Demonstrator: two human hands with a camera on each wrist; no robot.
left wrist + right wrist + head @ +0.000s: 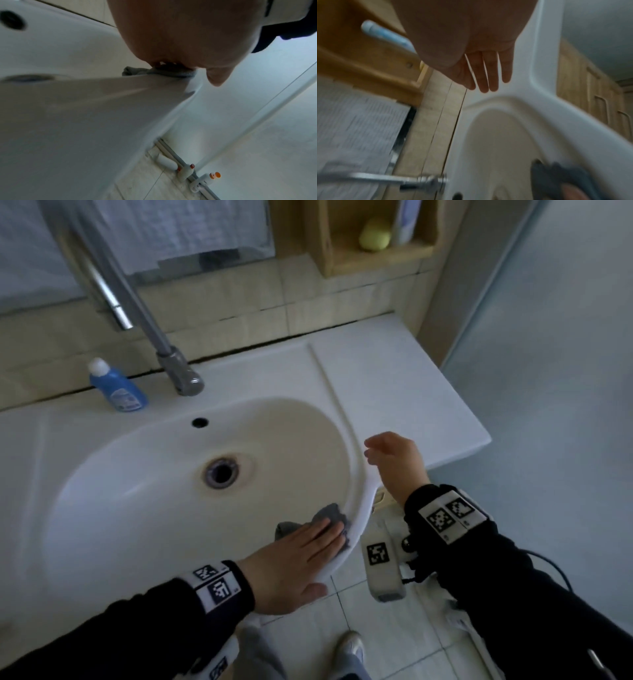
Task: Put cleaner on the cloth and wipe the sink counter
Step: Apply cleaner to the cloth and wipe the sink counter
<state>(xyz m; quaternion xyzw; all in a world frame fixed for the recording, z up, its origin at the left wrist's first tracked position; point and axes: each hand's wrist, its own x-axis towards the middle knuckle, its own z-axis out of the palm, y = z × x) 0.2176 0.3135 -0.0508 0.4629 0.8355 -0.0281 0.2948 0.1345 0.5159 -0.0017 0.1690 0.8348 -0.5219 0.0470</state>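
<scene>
A grey cloth lies on the inner front-right wall of the white sink, by the rim. My left hand presses flat on the cloth with straight fingers, the thumb over the sink's front edge. The left wrist view shows the cloth squeezed under the palm of my left hand. My right hand hovers empty above the counter right of the basin, fingers straight and loose; the right wrist view shows my right hand with its fingers spread. A blue cleaner bottle with a white cap stands at the back left.
A chrome faucet rises behind the basin, above the drain. A wooden shelf on the wall holds a yellow round object and a tube. White bottles with orange caps stand on the tiled floor below.
</scene>
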